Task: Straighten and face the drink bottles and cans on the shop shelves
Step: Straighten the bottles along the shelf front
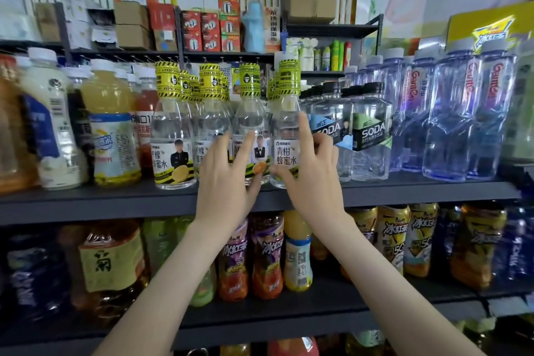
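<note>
Drink bottles (450, 130): crowd the middle shelf (86, 202) from end to end and the lower shelf (260, 315) beneath; I make out no cans.
Looks done: soda bottles (372, 136), right of centre at the front edge, stand upright with labels forward.
Looks left: a pale yellow bottle (112, 147) near the left end shows small print, and a barcode bottle (297, 254) on the lower shelf faces backward.
In hand: honey-water bottles (173, 153), mid-shelf at the front edge; I judge the job partway.
Right hand (312, 170): grips the rightmost honey-water bottle (286, 150), thumb on its label, forefinger straight up its side, other fingers curled behind.
Left hand (228, 170): straight, spread fingers rest on the neighbouring bottle (251, 124).
Hidden: labels under that hand, the rear rows, both blurred shelf ends.
</note>
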`<action>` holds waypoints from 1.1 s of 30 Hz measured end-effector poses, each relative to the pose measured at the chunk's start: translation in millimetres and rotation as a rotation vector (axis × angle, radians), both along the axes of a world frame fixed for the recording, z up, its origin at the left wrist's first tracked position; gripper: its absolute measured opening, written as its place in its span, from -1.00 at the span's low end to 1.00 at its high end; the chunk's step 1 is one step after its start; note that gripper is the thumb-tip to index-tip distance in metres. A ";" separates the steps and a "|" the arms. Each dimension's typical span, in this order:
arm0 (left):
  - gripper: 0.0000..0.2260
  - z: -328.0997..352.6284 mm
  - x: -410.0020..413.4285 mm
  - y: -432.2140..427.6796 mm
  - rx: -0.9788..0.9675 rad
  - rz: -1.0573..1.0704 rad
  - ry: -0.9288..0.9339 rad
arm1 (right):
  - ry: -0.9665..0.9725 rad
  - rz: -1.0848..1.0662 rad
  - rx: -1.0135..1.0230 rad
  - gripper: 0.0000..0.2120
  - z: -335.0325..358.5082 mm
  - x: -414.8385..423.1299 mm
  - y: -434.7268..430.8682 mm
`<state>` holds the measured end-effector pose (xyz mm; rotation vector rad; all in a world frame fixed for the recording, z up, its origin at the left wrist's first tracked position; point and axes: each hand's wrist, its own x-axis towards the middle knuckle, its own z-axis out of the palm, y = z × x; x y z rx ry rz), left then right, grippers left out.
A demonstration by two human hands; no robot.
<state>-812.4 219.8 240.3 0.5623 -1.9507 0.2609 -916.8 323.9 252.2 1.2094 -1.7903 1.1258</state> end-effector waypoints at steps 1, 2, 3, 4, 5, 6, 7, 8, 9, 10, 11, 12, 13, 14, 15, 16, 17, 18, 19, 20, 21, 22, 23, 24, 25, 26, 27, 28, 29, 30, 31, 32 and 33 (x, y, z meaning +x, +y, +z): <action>-0.44 0.1 1.2 -2.1 -0.003 0.001 -0.011 | 0.045 -0.022 0.003 -0.13 -3.1 -0.9 0.2; -0.44 0.2 2.3 -3.9 -0.006 -0.003 -0.018 | 0.066 -0.031 0.009 -0.14 -5.3 -0.9 0.6; -0.44 0.3 3.2 -4.9 -0.007 -0.008 -0.021 | 0.067 -0.033 0.015 -0.14 -6.4 -0.9 0.5; -0.44 0.4 4.1 -5.4 -0.007 -0.013 -0.021 | 0.063 -0.040 0.019 -0.13 -6.7 -1.0 -0.4; -0.44 0.6 4.5 -5.5 -0.008 -0.015 -0.022 | 0.067 -0.054 0.021 -0.12 -6.6 -1.4 -2.0; -0.43 0.8 4.5 -5.3 -0.010 -0.016 -0.024 | 0.072 -0.074 0.024 -0.11 -6.1 -2.1 -3.6; -0.43 0.9 4.4 -5.1 -0.012 -0.016 -0.028 | 0.074 -0.097 0.031 -0.11 -5.3 -3.1 -5.1; -0.43 1.0 4.4 -5.0 -0.015 -0.017 -0.033 | 0.076 -0.124 0.040 -0.12 -3.9 -4.0 -6.9; -0.43 1.0 4.8 -5.1 -0.017 -0.019 -0.036 | 0.076 -0.155 0.051 -0.12 -2.4 -4.5 -8.9; -0.42 1.1 5.3 -5.0 -0.016 -0.023 -0.039 | 0.073 -0.180 0.064 -0.13 -1.1 -5.1 -10.7; -0.42 1.4 6.1 -4.6 -0.014 -0.028 -0.042 | 0.069 -0.196 0.075 -0.14 0.1 -5.7 -12.3; -0.41 1.6 7.0 -4.1 -0.010 -0.034 -0.046 | 0.067 -0.202 0.082 -0.14 0.7 -6.9 -14.0; -0.41 1.8 8.4 -3.1 -0.002 -0.039 -0.050 | 0.067 -0.200 0.091 -0.14 1.7 -7.7 -14.7; -0.40 1.7 10.2 -1.8 0.010 -0.044 -0.049 | 0.066 -0.194 0.101 -0.15 2.3 -8.1 -14.7; -0.41 0.9 12.7 -0.3 0.025 -0.049 -0.043 | 0.061 -0.185 0.109 -0.17 2.1 -8.0 -13.6; -0.42 -0.3 16.4 1.1 0.039 -0.054 -0.033 | 0.053 -0.168 0.109 -0.20 1.2 -6.7 -11.9; -0.44 -1.9 21.2 3.0 0.051 -0.058 -0.020 | 0.049 -0.144 0.092 -0.23 -0.1 -4.4 -9.5; -0.46 -3.8 26.9 5.0 0.060 -0.057 -0.005 | 0.056 -0.117 0.058 -0.26 -1.6 -0.7 -7.1; -0.47 -5.8 33.5 7.5 0.065 -0.045 0.011 | 0.067 -0.081 0.014 -0.30 -3.1 5.0 -5.2; -0.48 -7.7 40.7 9.8 0.073 -0.025 0.026 | 0.075 -0.035 -0.029 -0.33 -4.4 12.0 -3.6; -0.48 -9.5 48.9 12.0 0.085 0.000 0.040 | 0.080 0.022 -0.056 -0.36 -5.5 20.1 -2.4; -0.49 -11.5 58.0 13.8 0.107 0.025 0.052 | 0.085 0.085 -0.073 -0.38 -7.0 28.1 -2.3; -0.50 -13.7 68.4 15.2 0.136 0.049 0.063 | 0.091 0.149 -0.084 -0.40 -8.0 36.6 -2.3; -0.51 -16.1 79.8 16.1 0.161 0.077 0.071 | 0.090 0.215 -0.091 -0.41 -8.9 45.8 -3.3; -0.51 -19.4 92.1 15.5 0.175 0.112 0.073 | 0.078 0.281 -0.094 -0.43 -10.0 55.1 -4.9; -0.51 -22.4 105.4 14.3 0.185 0.151 0.072 | 0.058 0.342 -0.093 -0.44 -11.8 64.7 -7.5; -0.51 -25.1 119.8 12.9 0.196 0.193 0.071 | 0.041 0.396 -0.088 -0.45 -13.5 75.2 -10.8; -0.51 -27.4 134.6 11.0 0.214 0.238 0.069 | 0.030 0.444 -0.077 -0.46 -15.6 85.8 -15.0; -0.51 -29.1 149.1 9.7 0.235 0.284 0.067 | 0.023 0.493 -0.057 -0.47 -17.7 96.2 -19.4; -0.50 -30.1 162.9 8.1 0.254 0.324 0.065 | 0.015 0.544 -0.024 -0.47 -19.4 106.5 -23.8; -0.50 -31.1 178.1 5.8 0.258 0.362 0.061 | -0.005 0.598 0.020 -0.48 -21.3 118.7 -29.2; -0.50 -30.7 189.6 3.4 0.250 0.388 0.063 | -0.030 0.642 0.069 -0.48 -21.6 127.8 -33.5; -0.50 -30.1 199.5 0.4 0.246 0.410 0.068 | -0.055 0.677 0.107 -0.48 -21.5 136.0 -38.2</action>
